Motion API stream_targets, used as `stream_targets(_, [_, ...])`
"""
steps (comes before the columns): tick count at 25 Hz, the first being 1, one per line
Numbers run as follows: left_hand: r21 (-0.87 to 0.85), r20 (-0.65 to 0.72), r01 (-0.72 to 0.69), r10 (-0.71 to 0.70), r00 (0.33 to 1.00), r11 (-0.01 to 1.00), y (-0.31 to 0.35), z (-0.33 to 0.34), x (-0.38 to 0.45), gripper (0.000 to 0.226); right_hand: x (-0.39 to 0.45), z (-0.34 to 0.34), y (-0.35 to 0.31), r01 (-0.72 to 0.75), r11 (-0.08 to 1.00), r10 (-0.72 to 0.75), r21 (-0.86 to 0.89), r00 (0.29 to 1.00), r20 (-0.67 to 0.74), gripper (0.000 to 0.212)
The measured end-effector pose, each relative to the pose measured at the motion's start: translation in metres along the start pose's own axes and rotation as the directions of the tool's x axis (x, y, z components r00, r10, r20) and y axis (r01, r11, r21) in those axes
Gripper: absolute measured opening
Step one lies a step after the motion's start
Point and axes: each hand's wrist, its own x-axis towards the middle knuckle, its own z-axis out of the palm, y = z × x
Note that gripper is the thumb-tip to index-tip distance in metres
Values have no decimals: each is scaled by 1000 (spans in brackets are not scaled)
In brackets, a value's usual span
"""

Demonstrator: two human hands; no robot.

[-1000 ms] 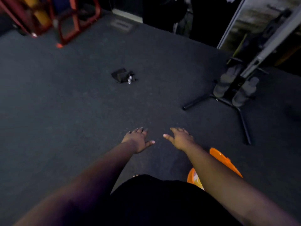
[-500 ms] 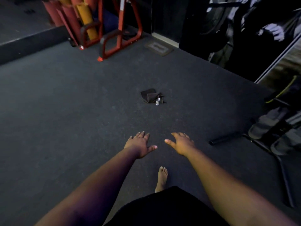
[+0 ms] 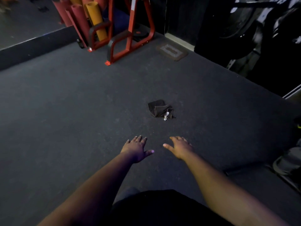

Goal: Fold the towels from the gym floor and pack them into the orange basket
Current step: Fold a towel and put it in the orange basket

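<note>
Where the dark, speckled gym floor lies bare at mid-scene, one towel is found: a small dark cloth, crumpled into an uneven heap with soft folds, a white tag showing at its near right corner. It lies on the floor beyond both hands and apart from them, slightly right of centre. One towel is counted; the orange basket is not in view. Two hands are extended forward, palms down, above the floor. Left hand: fingers straight and slightly spread, thumb out to the right, holding nothing. Right hand: fingers relaxed and extended, thumb out to the left, holding nothing. The two hands are near each other but not touching. At far left stands one red metal rack of tubular frame, with several rolled mats upright in it, red and one yellow-orange. One flat rectangular plate is set in the floor at far centre-right.
</note>
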Motion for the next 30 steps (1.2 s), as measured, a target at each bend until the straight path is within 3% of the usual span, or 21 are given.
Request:
stream_targets(10, [-49,135,-33,40,990,998,-76,-88,221,100,215,-83,-35,-66,998,68,-22,995,68,80])
stream_targets(19, [22,279,-77,67,958,997,-108,-180,425,103,393,-149,-38,-127,988,114,87,983,142,73])
stream_targets(25, [-18,397,19,-10,918,1000,-99,-156,575,98,539,-142,6,-158,983,132,93,962,238,68])
stream_targets(30, [-71,510,116,-64,858,991,-103,-75,720,96,691,-76,43,-168,982,132,87,939,318,67])
